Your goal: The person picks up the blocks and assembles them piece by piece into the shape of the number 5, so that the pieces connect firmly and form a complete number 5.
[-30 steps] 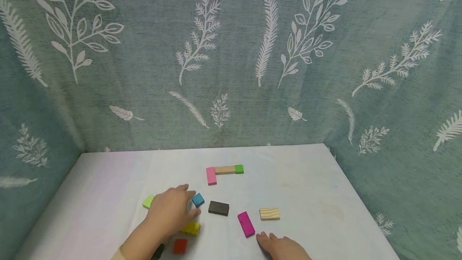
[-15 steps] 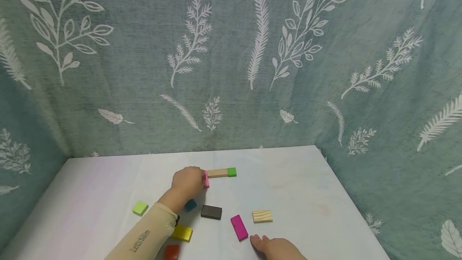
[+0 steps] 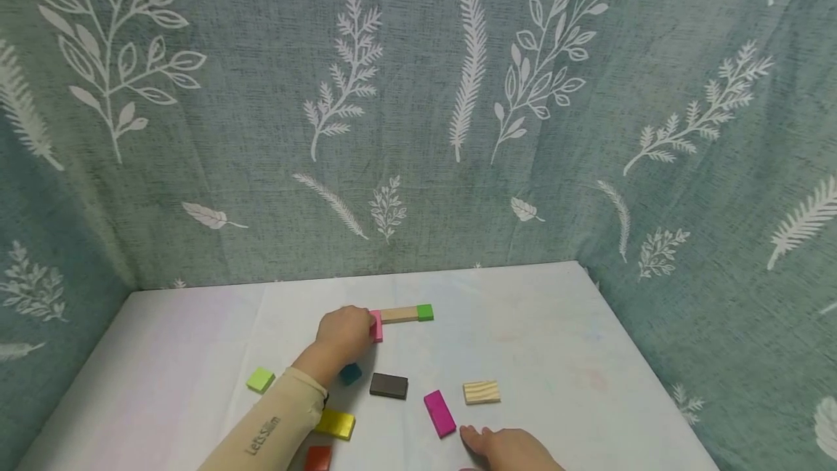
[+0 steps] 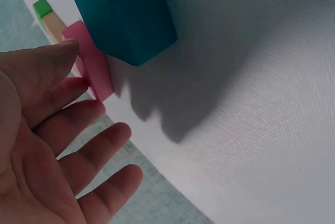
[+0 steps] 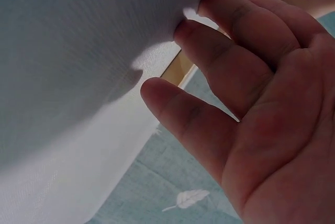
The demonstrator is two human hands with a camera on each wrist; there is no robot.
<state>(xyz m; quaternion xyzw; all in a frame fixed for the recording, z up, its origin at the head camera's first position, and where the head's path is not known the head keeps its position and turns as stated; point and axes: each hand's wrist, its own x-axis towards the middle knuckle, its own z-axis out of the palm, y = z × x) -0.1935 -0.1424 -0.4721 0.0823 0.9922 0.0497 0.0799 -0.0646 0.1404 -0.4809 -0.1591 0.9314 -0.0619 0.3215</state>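
My left hand [image 3: 344,336] reaches to the far row of blocks and pinches the pink block [image 3: 377,329] at the row's left end. In the left wrist view the thumb and index finger meet the pink block [image 4: 97,64], while the other fingers spread loosely. A tan block [image 3: 399,315] and a small green block [image 3: 425,312] continue the row to the right. Under the left wrist lies a blue block [image 3: 350,373], partly covered. My right hand [image 3: 513,449] rests low on the table with relaxed fingers, fingertips close beside a magenta block [image 3: 440,413], holding nothing.
A black block [image 3: 389,386] and a striped wooden block [image 3: 481,392] lie mid-table. Near the left forearm are a lime block [image 3: 261,380], a yellow block [image 3: 336,424] and a red block [image 3: 318,458]. A green leaf-patterned cloth [image 3: 418,129] stands behind the white table [image 3: 556,340].
My left hand has moved forward from over the blue and yellow blocks to the pink block and taken hold of it. The right hand has stayed beside the magenta block.
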